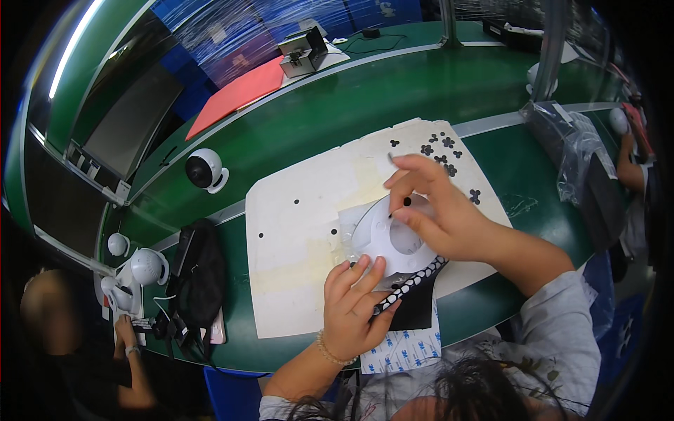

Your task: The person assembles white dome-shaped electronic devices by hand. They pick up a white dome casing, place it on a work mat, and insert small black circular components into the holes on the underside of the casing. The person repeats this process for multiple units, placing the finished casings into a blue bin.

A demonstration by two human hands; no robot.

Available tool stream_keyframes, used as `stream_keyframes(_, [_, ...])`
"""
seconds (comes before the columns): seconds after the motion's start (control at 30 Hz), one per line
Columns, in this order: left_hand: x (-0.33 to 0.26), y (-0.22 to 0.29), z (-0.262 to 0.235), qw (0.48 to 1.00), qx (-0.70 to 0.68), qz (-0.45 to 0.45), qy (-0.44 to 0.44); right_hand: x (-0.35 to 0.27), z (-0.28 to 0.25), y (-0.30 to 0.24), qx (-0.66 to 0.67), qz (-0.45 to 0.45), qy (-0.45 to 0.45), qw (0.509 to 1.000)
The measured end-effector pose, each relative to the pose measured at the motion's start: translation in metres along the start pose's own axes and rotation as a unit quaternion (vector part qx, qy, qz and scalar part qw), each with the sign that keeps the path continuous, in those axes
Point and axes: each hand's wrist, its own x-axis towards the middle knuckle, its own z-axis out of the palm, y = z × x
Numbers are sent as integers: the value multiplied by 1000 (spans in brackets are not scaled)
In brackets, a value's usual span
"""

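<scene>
Currently, white shell (379, 243) gripped by fingers of left hand (352, 309); small black piece (391, 215) pinched by right hand (448, 219).

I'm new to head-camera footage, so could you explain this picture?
There's no machine, just a person's bare hands, seen by a wide fisheye camera on their head; that's why edges bend. On the green table lies a pale board, bearing black dots and clover-shaped pieces. The left hand holds a black-and-white patterned strip, fingertips at a white rounded part. The right hand is over that part, thumb and finger close together; whether they pinch anything is unclear.
</scene>
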Motion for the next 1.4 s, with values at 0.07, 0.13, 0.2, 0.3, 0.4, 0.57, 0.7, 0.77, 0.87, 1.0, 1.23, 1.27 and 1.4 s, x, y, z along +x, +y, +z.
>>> stream_keyframes(0.07, [1,1,0,1000,0,-3,2,0,4,-3,-2,33,-44,998])
stream_keyframes(0.13, [0,1,1,1000,-2,1,4,-1,5,-5,-9,44,-65,997])
stream_keyframes(0.2, [0,0,1,1000,-1,3,3,-1,7,-4,-19,32,-64,997])
stream_keyframes(0.3, [0,0,1,1000,5,4,-3,-1,8,-5,-5,49,-64,997])
stream_keyframes(0.4, [-1,0,1,1000,10,1,-5,-2,9,-4,-13,46,-62,997])
stream_keyframes(0.57, [0,1,1,1000,10,0,-3,-3,10,0,25,49,-45,998])
stream_keyframes(0.7, [0,1,2,1000,9,3,-1,-3,10,0,27,50,-50,997])
stream_keyframes(0.77, [0,1,2,1000,12,3,-1,-3,10,0,9,41,-46,998])
stream_keyframes(0.87, [0,0,2,1000,9,4,1,0,6,-7,-72,5,-51,996])
stream_keyframes(1.0, [1,1,2,1000,9,2,-2,-2,8,-10,-281,-104,-51,953])
stream_keyframes(1.23, [0,-2,1,1000,16,0,-4,-10,-2,-32,-404,-98,-98,904])
stream_keyframes(1.27, [-1,-3,1,1000,18,-2,-4,-10,-5,-33,-372,-68,-101,920])
stream_keyframes(1.4, [0,-3,2,1000,10,-6,4,-27,-17,-19,-177,22,-73,981])
